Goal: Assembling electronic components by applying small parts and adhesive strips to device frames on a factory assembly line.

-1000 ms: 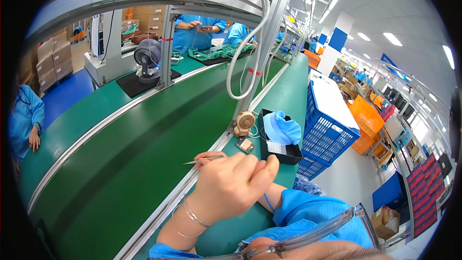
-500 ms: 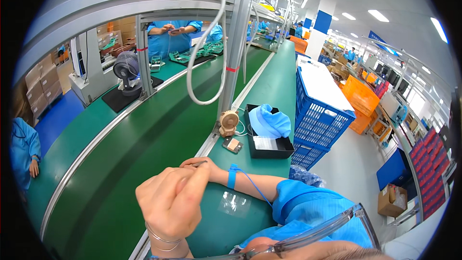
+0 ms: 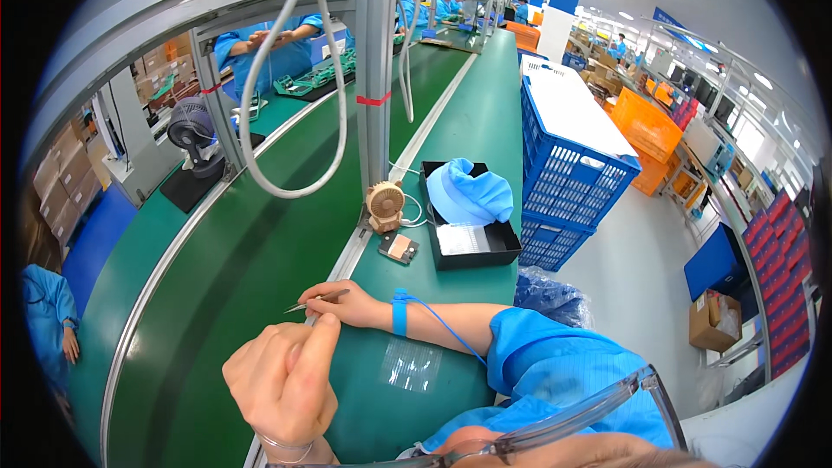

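Note:
A pair of pointed tweezers (image 3: 322,299) lies in the fingers of my right hand (image 3: 340,303), tips toward the left, over the inner edge of the green bench. That wrist wears a blue strap (image 3: 399,312) with a coiled cord. Nearer and to the left, my left hand (image 3: 286,377) is closed, thumb against the curled fingers. Whatever it holds, if anything, is hidden. A clear plastic sheet (image 3: 410,366) rests on the bench beside my right forearm.
Farther along the bench stand a small beige fan (image 3: 385,206), a dark block with a tan top (image 3: 399,248) and a black tray (image 3: 477,258) holding a blue cap (image 3: 471,194). A metal post (image 3: 374,78) rises beside a hanging white hose (image 3: 338,143). Blue crates (image 3: 568,182) are stacked at right.
My right hand and its tweezers have come out farther left, showing more of the tweezers. My left hand has shifted slightly left and down. The whole view has turned a little.

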The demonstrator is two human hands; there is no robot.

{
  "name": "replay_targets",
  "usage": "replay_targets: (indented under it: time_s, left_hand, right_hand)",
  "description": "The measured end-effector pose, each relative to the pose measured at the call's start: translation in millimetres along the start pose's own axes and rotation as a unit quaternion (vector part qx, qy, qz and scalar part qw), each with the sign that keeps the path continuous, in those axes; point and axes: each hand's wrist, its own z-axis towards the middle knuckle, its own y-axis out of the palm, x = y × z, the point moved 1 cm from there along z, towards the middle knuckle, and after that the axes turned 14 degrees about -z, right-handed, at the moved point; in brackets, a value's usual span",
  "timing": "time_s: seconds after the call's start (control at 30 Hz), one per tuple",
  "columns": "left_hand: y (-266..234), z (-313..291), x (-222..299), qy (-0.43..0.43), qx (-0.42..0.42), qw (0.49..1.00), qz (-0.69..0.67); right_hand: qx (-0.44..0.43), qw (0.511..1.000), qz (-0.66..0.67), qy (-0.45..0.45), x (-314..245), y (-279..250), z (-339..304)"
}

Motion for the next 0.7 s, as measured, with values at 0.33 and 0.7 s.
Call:
replay_targets:
  time_s: [0.33, 0.7]
  left_hand:
    - [8.4, -0.5, -1.3, 0.004, 0.026, 1.000, 0.015]
    - [2.0, -1.5, -2.1, 0.002, -0.043, 0.999, 0.006]
  right_hand:
    - [-0.015, 0.999, 0.002, -0.032, 3.0, 1.1, 1.2]
    - [-0.002, 0.998, -0.001, -0.070, 5.3, 3.5, 2.5]
